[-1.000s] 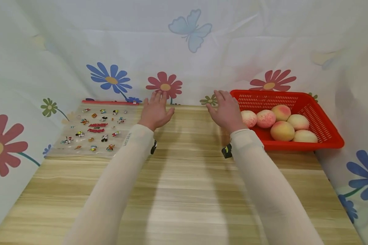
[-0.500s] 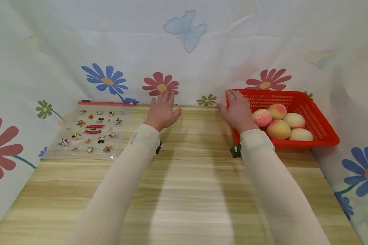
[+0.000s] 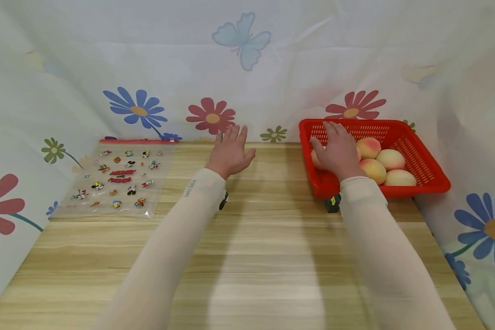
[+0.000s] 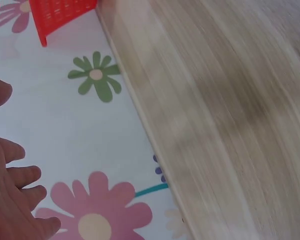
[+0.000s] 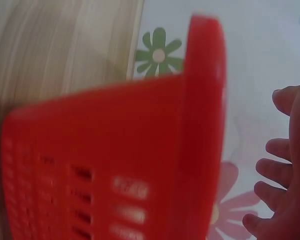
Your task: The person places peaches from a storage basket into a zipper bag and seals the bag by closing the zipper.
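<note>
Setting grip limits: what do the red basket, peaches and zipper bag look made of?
Red basket: likely molded plastic, glossy; rim highlights, regular slots.
Peaches: matte, blushed skin; real fruit or foam, can't tell.
Zipper bag: probably clear plastic film, printed; tabletop colour shows through, corner glints.

You're wearing snug off-white sleeves: left sleeve and right sleeve both stop at the wrist, leaving your left hand and right hand bare. Tiny greyish lettering near the left cuff, too small to read for sure. Black box with a yellow mark by your right cuff, btw.
</note>
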`<state>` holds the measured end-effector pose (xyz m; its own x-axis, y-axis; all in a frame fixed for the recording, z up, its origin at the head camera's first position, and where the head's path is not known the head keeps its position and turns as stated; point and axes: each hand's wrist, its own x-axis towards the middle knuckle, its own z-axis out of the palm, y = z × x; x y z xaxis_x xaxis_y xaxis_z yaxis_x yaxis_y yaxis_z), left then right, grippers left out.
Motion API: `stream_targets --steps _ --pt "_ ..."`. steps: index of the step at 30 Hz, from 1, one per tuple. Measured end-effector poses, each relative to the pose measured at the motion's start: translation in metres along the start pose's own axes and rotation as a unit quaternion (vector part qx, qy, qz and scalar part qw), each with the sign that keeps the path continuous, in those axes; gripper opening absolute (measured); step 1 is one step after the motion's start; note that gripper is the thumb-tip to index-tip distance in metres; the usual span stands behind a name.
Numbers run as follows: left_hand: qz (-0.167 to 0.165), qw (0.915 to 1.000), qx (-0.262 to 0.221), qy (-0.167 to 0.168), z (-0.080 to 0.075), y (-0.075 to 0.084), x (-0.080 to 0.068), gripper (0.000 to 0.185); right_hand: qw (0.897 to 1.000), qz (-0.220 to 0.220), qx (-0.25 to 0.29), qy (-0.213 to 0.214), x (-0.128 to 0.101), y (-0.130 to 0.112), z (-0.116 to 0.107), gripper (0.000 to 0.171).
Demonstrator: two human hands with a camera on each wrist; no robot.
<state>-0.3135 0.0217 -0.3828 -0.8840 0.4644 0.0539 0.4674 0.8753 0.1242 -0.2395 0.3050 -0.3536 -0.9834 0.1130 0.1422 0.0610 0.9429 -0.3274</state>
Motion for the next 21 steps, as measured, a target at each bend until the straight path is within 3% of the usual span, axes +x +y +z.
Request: stream_targets --steps 15,21 --pt "0.026 0.9996 -0.009 -0.001 -0.001 0.029 0.007 0.072 0.997 0.073 0.006 0.005 -0.013 0.040 -0.019 0.076" --pt "0.031 0.9995 -0.002 -0.009 0.000 0.040 0.009 0.074 0.996 0.083 0.003 0.017 -0.023 0.052 -0.025 0.076"
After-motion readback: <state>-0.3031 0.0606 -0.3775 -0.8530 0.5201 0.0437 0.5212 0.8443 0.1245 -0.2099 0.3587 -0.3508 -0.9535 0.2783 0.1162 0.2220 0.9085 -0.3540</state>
